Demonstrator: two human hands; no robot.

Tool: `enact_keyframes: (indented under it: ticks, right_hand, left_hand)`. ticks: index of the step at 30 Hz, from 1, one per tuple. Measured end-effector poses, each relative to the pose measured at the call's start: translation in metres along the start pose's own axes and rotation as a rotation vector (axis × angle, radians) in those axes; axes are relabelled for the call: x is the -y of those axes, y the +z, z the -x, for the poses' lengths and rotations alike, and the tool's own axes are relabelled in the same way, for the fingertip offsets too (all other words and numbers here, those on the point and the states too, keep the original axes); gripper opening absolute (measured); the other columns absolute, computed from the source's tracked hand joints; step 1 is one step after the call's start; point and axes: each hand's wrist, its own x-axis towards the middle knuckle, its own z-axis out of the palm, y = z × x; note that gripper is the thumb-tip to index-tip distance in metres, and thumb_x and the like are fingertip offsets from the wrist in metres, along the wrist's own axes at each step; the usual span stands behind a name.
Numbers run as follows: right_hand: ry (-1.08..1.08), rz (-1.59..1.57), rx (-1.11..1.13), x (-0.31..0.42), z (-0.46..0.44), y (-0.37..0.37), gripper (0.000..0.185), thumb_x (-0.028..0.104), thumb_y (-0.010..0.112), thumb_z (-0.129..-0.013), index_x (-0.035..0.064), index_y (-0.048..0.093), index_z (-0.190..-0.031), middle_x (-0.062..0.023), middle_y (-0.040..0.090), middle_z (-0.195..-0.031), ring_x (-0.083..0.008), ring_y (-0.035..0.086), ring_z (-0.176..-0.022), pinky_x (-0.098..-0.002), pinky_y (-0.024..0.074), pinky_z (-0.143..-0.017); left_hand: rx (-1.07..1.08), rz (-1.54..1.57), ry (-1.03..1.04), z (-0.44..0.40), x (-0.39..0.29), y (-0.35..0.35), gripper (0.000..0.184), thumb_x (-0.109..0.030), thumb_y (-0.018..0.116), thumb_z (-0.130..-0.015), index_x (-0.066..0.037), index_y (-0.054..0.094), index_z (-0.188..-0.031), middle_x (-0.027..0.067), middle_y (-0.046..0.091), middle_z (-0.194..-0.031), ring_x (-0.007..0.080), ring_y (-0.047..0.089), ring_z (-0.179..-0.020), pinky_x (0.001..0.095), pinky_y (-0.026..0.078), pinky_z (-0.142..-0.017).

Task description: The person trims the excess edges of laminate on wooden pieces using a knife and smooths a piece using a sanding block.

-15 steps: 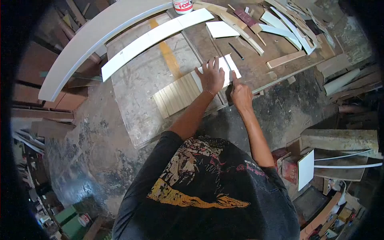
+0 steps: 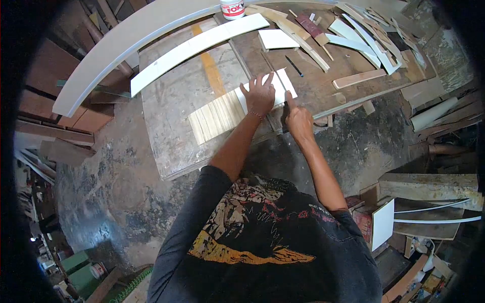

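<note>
From here, nearest me, the right hand (image 2: 299, 121) has its index finger stretched to the white sheet's (image 2: 290, 86) edge, the other fingers curled; I can't tell whether they hold anything. The left hand (image 2: 260, 99) lies spread on that sheet, pressing and gripping nothing. The striped sheet (image 2: 216, 119) sits just beside it, near the table's (image 2: 169, 146) front edge. Both look light, thin and fairly stiff, the white face perhaps slippery, corners likely to chip; I'd take them by the long edges. Beyond lie a pen (image 2: 294, 66), a curved strip (image 2: 199, 50) and a tub (image 2: 233, 10).
</note>
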Motion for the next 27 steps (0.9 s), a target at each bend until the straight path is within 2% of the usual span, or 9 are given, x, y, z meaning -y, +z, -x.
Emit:
enact_keyframes:
  ticks: [5, 8, 11, 17, 20, 23, 27]
  right_hand:
    - [-0.006, 0.004, 0.015, 0.003, 0.002, -0.006, 0.051, 0.004, 0.042, -0.075, 0.0111, 0.037, -0.124, -0.0234, 0.057, -0.066, -0.0367, 0.058, -0.062, -0.0451, 0.045, -0.057]
    - [0.006, -0.001, 0.028, 0.002, 0.002, -0.004, 0.056, 0.007, 0.05, -0.07, 0.0129, 0.037, -0.124, -0.0237, 0.056, -0.065, -0.0384, 0.057, -0.062, -0.0461, 0.0441, -0.058]
    - [0.043, 0.006, 0.099, 0.006, -0.001, -0.013, 0.055, 0.008, 0.049, -0.071, 0.0125, 0.037, -0.124, -0.0233, 0.057, -0.068, -0.0373, 0.058, -0.065, -0.0458, 0.0447, -0.059]
    - [0.081, 0.082, 0.19, 0.008, -0.006, -0.014, 0.049, 0.009, 0.044, -0.077, 0.0132, 0.034, -0.125, -0.0226, 0.058, -0.074, -0.0366, 0.059, -0.07, -0.0448, 0.0454, -0.06]
    - [0.045, 0.08, 0.227, 0.012, -0.015, -0.017, 0.043, 0.015, 0.032, -0.086, 0.005, 0.026, -0.128, -0.0221, 0.059, -0.079, -0.0355, 0.059, -0.072, -0.044, 0.0462, -0.062]
    - [0.056, -0.001, 0.183, 0.006, -0.038, 0.011, 0.042, 0.018, 0.032, -0.087, 0.0045, 0.025, -0.127, -0.0224, 0.058, -0.081, -0.0359, 0.059, -0.072, -0.0446, 0.0455, -0.061]
    - [0.025, -0.028, 0.132, 0.009, -0.035, 0.004, 0.042, 0.019, 0.033, -0.087, 0.005, 0.027, -0.126, -0.0234, 0.058, -0.08, -0.0359, 0.059, -0.07, -0.0441, 0.0452, -0.06]
  left_hand:
    - [0.035, -0.009, -0.005, -0.001, 0.0, -0.001, 0.04, -0.026, 0.04, -0.079, -0.022, 0.043, -0.119, 0.004, 0.044, -0.112, 0.0213, 0.039, -0.105, 0.0577, 0.02, -0.09]
    - [0.051, -0.016, -0.005, -0.001, 0.0, 0.0, 0.041, -0.027, 0.04, -0.08, -0.021, 0.042, -0.12, 0.004, 0.044, -0.113, 0.0212, 0.039, -0.106, 0.0574, 0.02, -0.09]
    - [0.052, -0.022, -0.036, -0.003, 0.0, 0.004, 0.042, -0.028, 0.038, -0.081, -0.019, 0.04, -0.122, 0.0039, 0.043, -0.114, 0.0206, 0.038, -0.108, 0.0569, 0.019, -0.091]
    - [0.12, -0.029, -0.029, -0.003, -0.002, -0.005, 0.043, -0.028, 0.036, -0.083, -0.014, 0.037, -0.124, 0.0044, 0.042, -0.116, 0.0199, 0.035, -0.11, 0.056, 0.019, -0.092]
    - [0.122, -0.047, -0.027, -0.002, -0.003, -0.003, 0.043, -0.028, 0.036, -0.083, -0.013, 0.037, -0.123, 0.005, 0.042, -0.115, 0.0201, 0.036, -0.11, 0.0559, 0.019, -0.092]
    - [0.109, -0.047, -0.033, -0.003, -0.001, 0.003, 0.043, -0.028, 0.037, -0.083, -0.013, 0.037, -0.123, 0.0059, 0.043, -0.113, 0.0206, 0.037, -0.11, 0.0554, 0.019, -0.092]
    - [0.081, -0.027, -0.058, -0.004, -0.001, 0.006, 0.043, -0.027, 0.042, -0.083, -0.015, 0.037, -0.124, 0.0078, 0.042, -0.113, 0.0214, 0.038, -0.107, 0.0544, 0.021, -0.091]
